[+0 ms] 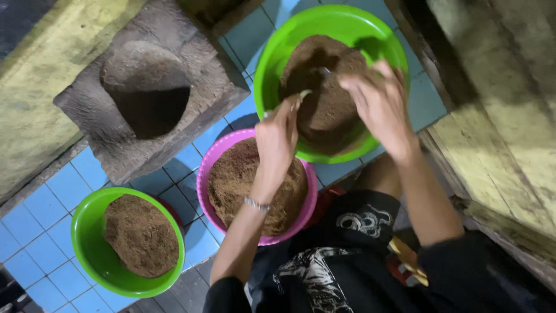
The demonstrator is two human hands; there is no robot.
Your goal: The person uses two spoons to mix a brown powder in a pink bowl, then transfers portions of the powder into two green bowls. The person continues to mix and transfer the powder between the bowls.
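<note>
1. While we crouched over the floor, both our hands worked inside the large green basin (272,64) of brown powder (330,98), which sat directly under our fingers.
2. Our left hand (278,136) was clenched around a thin pale handle, probably a spoon (301,95); its tip poked out just past our fingertips into the powder, and we judged that the closed grip steadied it for scooping.
3. Our right hand (379,104) hung open, fingers spread and slack over the powder, grasping nothing we could make out; something small and pale lay just beyond the fingertips, too blurred to name.
4. A pink basin (204,174) heaped with the same powder stood just below our left wrist, touching the green one's rim, likely kept close so that powder could pass between them easily.
5. A smaller green basin (84,237) of powder sat well away from the fingers, past our left forearm.
6. A stone mortar (147,93) with a deep hollow rested beyond our left hand, near the basins.
7. Blue floor tiles (35,226) carried everything; worn yellowish walls (504,116) hemmed in the dim, narrow space on both sides.
</note>
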